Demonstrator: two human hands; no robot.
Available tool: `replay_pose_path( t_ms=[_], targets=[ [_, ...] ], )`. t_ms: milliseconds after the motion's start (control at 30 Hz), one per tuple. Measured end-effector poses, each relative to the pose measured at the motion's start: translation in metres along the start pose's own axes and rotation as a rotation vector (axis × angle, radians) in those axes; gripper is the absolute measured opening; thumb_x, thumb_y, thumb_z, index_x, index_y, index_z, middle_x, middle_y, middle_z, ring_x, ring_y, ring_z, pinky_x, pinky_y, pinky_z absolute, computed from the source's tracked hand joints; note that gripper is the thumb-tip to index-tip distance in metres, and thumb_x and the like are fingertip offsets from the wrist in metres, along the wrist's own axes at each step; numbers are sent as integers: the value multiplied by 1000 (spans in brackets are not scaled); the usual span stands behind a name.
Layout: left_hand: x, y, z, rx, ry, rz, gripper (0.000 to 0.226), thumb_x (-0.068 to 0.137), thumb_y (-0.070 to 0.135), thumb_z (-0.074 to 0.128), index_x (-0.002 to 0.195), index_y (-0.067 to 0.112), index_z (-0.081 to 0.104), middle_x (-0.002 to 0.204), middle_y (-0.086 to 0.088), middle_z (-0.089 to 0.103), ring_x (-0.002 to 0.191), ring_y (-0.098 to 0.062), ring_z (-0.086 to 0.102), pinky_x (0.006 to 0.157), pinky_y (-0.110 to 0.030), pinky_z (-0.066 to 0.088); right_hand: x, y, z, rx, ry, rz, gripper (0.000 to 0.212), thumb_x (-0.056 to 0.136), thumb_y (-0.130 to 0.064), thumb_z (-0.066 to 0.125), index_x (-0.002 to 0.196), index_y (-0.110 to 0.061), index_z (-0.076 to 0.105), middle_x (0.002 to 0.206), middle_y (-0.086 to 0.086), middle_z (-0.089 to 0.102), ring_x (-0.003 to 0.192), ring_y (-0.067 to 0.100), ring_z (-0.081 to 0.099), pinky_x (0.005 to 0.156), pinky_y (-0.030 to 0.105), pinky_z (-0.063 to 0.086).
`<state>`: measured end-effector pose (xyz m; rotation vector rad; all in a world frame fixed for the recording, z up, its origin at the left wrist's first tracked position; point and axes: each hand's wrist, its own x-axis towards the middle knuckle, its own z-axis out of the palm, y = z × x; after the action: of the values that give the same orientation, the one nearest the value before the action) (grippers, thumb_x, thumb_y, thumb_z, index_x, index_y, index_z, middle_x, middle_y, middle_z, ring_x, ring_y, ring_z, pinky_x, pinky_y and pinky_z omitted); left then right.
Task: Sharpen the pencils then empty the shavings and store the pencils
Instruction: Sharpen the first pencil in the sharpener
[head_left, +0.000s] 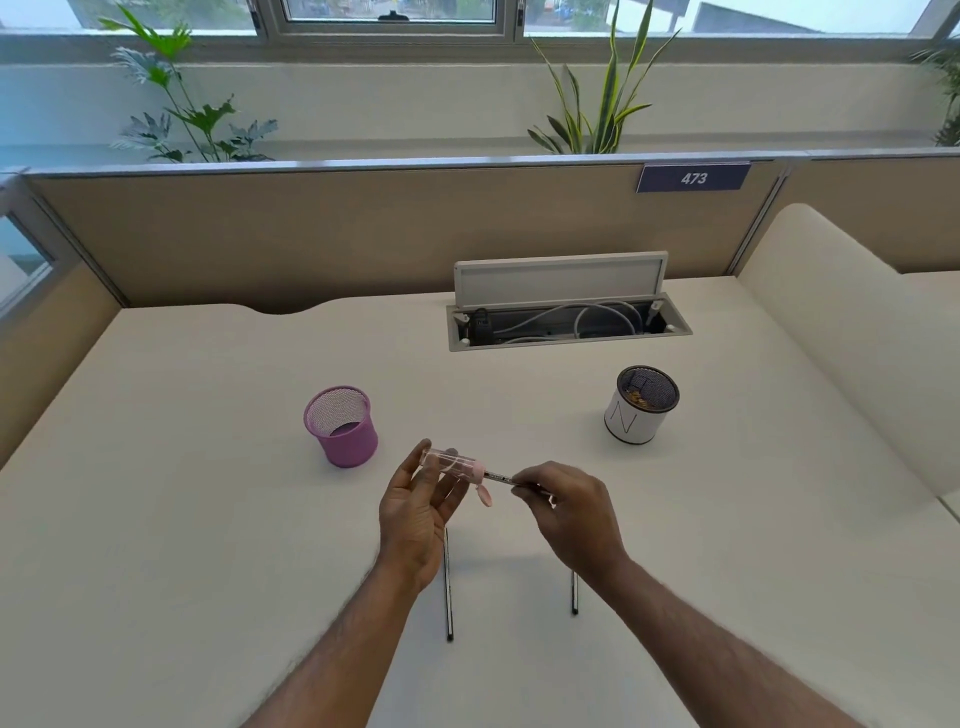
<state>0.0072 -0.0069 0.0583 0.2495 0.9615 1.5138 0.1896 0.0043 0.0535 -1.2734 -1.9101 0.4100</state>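
Head view. Above the table (208, 519), near its middle: a clear tube sharpener (451, 463) with a pink end, lying almost level, gripped in the left hand (415, 514). Palm turned up, fingers (445, 486) curled under the tube, thumb at its far end. Hanging loose below the pink end: a small pink flap (486, 496).

Pushed into that pink end from the right of the sharpener: a dark pencil (500, 476), pinched between the thumb and fingers (524, 480) of the right hand (569, 514), the remaining fingers curled in. Cannot tell how deep the tip sits.

Left of the sharpener and a little farther back, upright on the table: a purple mesh cup (343, 428). Right of the sharpener and farther back, well apart from it: a black mesh cup (641, 410) wrapped in white paper, brownish shavings inside.

Nearer than the sharpener, flat on the table and well apart from each other: a second pencil (448, 592), partly hidden under the left wrist, and a third pencil (574, 595), partly hidden under the right wrist.

Far behind the sharpener: an open cable hatch (566, 322) with white cables in it. Behind that, a beige partition (311, 234) with a number plate (693, 178) reading 473, and plants (597, 104) along a window.
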Motion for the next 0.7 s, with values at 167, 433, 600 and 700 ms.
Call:
replay_pose_path(
  t_ms=[167,433,600,700],
  targets=[
    [-2,0,0,-15,-13,0,24,93,9,55,116,13,59,111,-15,67,106,-32,65,87,-37,57,2,2,-2,98,-26,32,5,81,-15,74,86,-16,75,79,-10,73,68,3,63,62,27,52],
    [2,7,0,42,-39,22,24,94,7,54,117,11,59,105,-15,70,102,-33,67,85,-38,59,8,-7,-5,306,-179,261,11,87,-9,69,79,-14,76,57,-3,67,48,5,51,51,15,37],
    [4,8,2,151,-2,57,19,93,10,59,111,17,63,100,-8,73,83,-18,72,65,-26,59,14,-5,-8,450,-352,440,20,93,-15,62,77,-11,72,52,0,64,46,15,35,50,27,31],
    [6,8,3,190,2,63,14,92,15,61,106,19,62,106,-1,75,80,-14,71,63,-23,55,15,-5,-11,451,-374,419,11,91,-20,66,83,-15,71,60,4,67,46,14,39,50,27,34]
  ],
)
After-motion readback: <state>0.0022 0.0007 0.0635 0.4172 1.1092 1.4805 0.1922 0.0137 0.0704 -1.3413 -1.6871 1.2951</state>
